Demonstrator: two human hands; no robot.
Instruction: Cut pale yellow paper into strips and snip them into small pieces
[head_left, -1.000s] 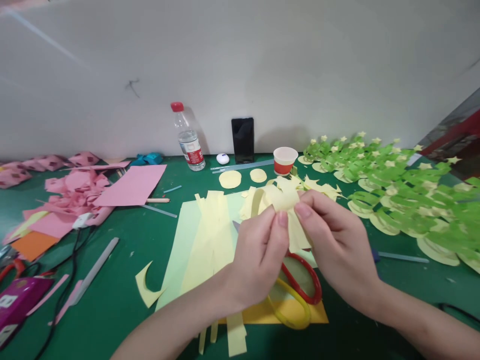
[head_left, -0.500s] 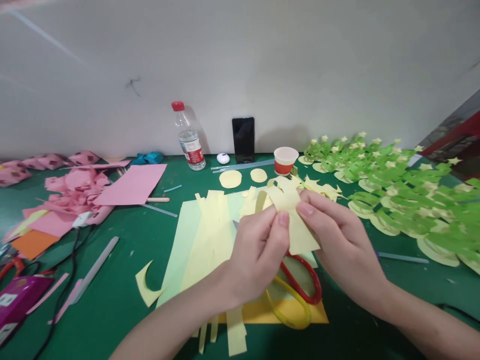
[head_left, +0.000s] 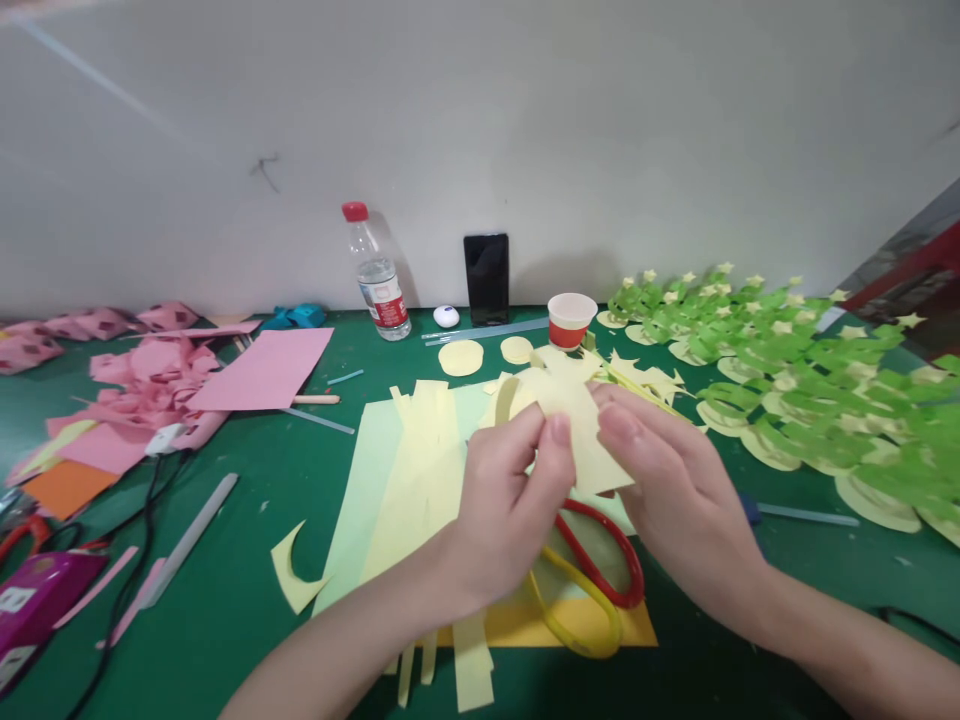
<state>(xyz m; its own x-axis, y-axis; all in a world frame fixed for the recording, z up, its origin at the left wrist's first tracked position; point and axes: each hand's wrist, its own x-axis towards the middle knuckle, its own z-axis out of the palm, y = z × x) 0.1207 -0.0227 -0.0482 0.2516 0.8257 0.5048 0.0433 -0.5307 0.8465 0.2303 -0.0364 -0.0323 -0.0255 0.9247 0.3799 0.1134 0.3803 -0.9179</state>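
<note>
On my feed, the left hand [head_left: 510, 500] and right hand [head_left: 675, 490] pinch a pale yellow paper piece [head_left: 581, 425] between thumbs and fingers above the middle of the green table [head_left: 247, 640]. Scissors [head_left: 600, 585] lie beneath them, near the front edge. A water bottle [head_left: 375, 275], phone [head_left: 486, 280] and paper cup [head_left: 570, 320] line the back edge. Green paper trees [head_left: 810, 390] crowd the right side and pink cuttings [head_left: 262, 370] the left.

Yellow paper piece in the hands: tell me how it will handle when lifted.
Probably floppy: the yellow paper piece bends between the left hand and right hand. Likely very light, since fingers alone carry it. It may tear easily, being thin.
</note>
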